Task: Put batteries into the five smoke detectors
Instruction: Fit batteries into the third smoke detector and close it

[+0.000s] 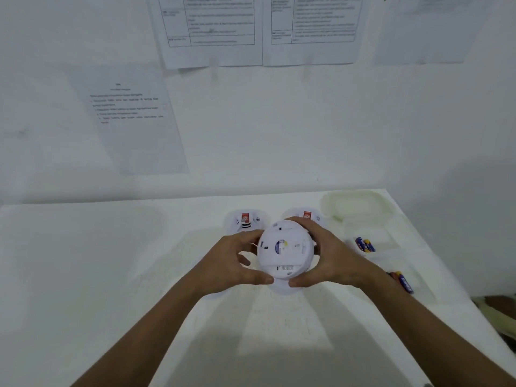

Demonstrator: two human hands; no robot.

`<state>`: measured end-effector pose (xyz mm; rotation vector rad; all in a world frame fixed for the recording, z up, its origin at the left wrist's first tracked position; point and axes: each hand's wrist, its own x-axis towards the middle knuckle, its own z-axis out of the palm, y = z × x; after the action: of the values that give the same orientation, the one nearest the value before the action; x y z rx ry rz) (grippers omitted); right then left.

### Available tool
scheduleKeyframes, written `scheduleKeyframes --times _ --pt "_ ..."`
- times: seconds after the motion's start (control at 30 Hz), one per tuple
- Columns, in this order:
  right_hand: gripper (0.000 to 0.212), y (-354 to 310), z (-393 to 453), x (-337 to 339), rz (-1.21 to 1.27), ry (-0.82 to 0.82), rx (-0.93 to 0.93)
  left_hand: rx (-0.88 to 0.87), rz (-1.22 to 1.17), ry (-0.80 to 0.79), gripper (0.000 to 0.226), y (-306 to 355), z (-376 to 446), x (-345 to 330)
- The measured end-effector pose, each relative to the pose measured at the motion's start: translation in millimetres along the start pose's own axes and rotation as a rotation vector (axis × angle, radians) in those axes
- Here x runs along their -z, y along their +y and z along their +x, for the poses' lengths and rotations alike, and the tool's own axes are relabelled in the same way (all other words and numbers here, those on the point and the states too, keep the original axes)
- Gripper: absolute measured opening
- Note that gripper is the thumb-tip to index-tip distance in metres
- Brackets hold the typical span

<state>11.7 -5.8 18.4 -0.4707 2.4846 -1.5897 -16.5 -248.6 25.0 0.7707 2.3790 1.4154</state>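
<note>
I hold a round white smoke detector (284, 251) above the white table (111, 261), its back side facing me. My left hand (237, 263) grips its left rim and my right hand (326, 255) grips its right rim, thumbs at the near edge. Behind it two more white detectors lie on the table, one at the left (245, 219) and one at the right (305, 215), each with a red label. Blue and yellow batteries (364, 244) lie to the right, and another battery (403, 280) shows just past my right wrist.
A clear plastic container (354, 205) with an open lid stands at the table's back right, holding the batteries. Printed sheets (131, 118) hang on the white wall behind. The table's right edge (446, 275) runs diagonally close to my right forearm.
</note>
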Motion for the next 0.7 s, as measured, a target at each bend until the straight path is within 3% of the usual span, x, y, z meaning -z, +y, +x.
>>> scheduleKeyframes --times 0.23,0.33,0.7 --pt "0.107 8 -14 25 -0.058 0.030 0.050 -0.006 -0.066 0.145 0.072 16 5 -28" --pt "0.099 13 -21 35 -0.031 0.068 0.086 -0.014 -0.065 0.190 0.071 22 10 -39" --pt "0.101 24 -28 43 0.025 0.058 0.124 -0.015 0.011 0.251 0.079 35 22 -57"
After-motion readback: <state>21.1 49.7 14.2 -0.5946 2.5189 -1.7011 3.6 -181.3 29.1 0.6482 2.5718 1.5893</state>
